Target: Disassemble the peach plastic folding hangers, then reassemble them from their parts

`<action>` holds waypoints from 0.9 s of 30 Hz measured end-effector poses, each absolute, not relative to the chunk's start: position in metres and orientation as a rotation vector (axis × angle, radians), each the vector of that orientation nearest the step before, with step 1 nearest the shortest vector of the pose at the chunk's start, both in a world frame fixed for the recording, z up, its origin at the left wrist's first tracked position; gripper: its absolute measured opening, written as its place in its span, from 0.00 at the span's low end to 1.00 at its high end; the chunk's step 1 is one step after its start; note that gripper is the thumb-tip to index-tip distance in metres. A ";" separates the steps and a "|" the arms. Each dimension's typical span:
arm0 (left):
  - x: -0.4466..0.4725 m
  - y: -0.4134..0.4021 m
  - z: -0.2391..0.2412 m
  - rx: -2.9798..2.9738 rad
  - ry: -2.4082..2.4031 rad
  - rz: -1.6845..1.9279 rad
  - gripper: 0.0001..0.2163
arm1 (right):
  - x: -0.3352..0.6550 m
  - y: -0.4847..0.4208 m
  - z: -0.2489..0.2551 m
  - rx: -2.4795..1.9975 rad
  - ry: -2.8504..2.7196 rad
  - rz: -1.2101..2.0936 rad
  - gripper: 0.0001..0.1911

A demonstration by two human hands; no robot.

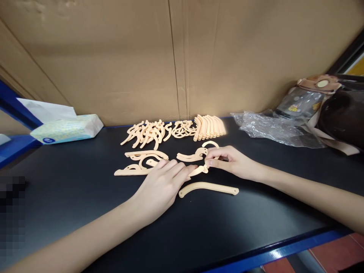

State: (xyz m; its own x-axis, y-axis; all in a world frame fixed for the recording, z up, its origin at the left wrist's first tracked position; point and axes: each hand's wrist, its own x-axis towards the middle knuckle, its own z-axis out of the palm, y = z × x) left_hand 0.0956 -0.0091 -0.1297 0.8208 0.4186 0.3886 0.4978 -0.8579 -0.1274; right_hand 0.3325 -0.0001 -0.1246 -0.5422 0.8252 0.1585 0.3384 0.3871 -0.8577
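Peach-coloured plastic parts of folding clothes hangers lie on the black table (270, 212). My right hand (227, 161) is closed in a pinch at the joint of a hanger whose curved hook (211, 143) shows above the fingers. My left hand (163, 184) reaches across from the left, its fingers bent around the end of a short hanger arm (197, 171); the fingers partly hide that end. Between the hands and a little farther off lies another hanger piece (189, 157). In front of them rests a single curved arm (209, 185) with a hole at each end. Hanger pieces (132, 171) also lie beyond my left hand.
Along the back are a pile of hooks (148, 132), a heap of small curved parts (184, 129) and a neat row of arms (210, 127). A tissue pack (68, 128) stands left. Clear plastic bags (278, 129), a bottle (301, 100) and a dark bag (344, 113) are right.
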 end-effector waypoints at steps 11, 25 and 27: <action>0.099 -0.016 -0.122 -2.803 -0.606 -0.575 0.11 | 0.324 -0.012 -0.124 -0.936 -2.192 0.926 0.14; 0.097 -0.017 -0.112 -3.479 -2.091 -0.992 0.09 | 0.322 -0.032 -0.116 -0.803 -2.575 0.226 0.14; 0.096 -0.013 -0.112 -3.517 -2.208 -1.152 0.11 | 0.319 -0.032 -0.116 -0.772 -2.671 0.085 0.16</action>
State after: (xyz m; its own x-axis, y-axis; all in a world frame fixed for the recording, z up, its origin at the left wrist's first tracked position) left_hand 0.0961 -0.0131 -0.1121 0.5350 0.8280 -0.1676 0.3363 -0.0268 0.9414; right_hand 0.3195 -0.0322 -0.1160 -0.7867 0.5270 0.3216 0.5054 0.8489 -0.1549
